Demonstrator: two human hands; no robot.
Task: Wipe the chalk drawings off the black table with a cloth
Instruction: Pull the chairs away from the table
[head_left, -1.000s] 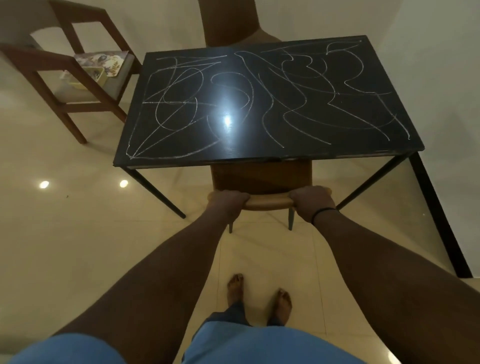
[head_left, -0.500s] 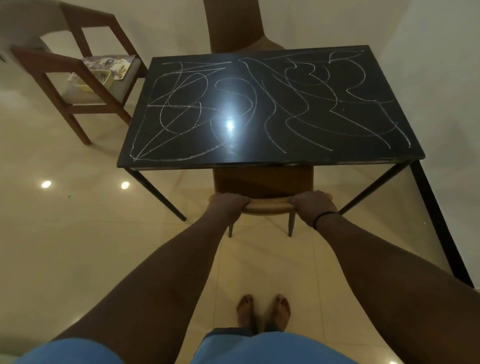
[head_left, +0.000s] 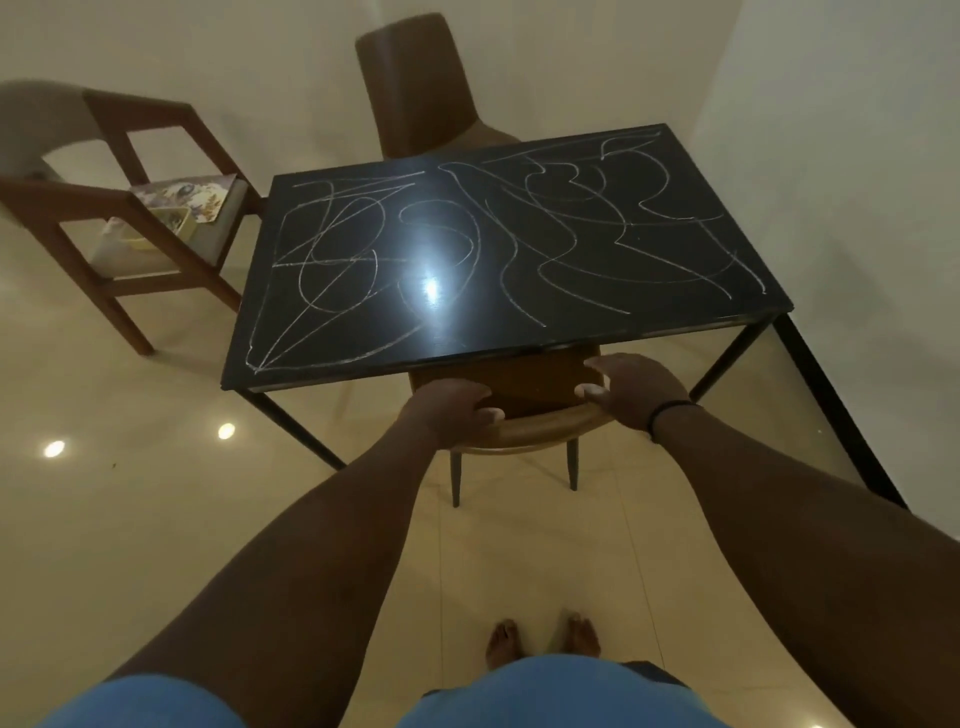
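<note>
The black table (head_left: 363, 375) stands in front of me, its top covered edge to edge with white chalk drawings (head_left: 566, 228). A wooden chair is tucked under its near edge, and its curved backrest (head_left: 540, 425) shows between my hands. My left hand (head_left: 447, 410) lies on the left end of the backrest, fingers curled loosely over it. My right hand (head_left: 636, 389) hovers just above the right end, fingers spread, touching nothing. No cloth is in view.
A wooden armchair (head_left: 124, 208) stands left of the table, with a small box and a printed sheet (head_left: 182, 200) on its seat. A brown chair (head_left: 415, 83) sits at the far side. A wall (head_left: 857, 208) runs close along the right. My bare feet (head_left: 540, 639) are on the tiled floor.
My right hand has let go of the chair backrest and opened above it. My left hand's grip has loosened. The view has tilted up and rolled.
</note>
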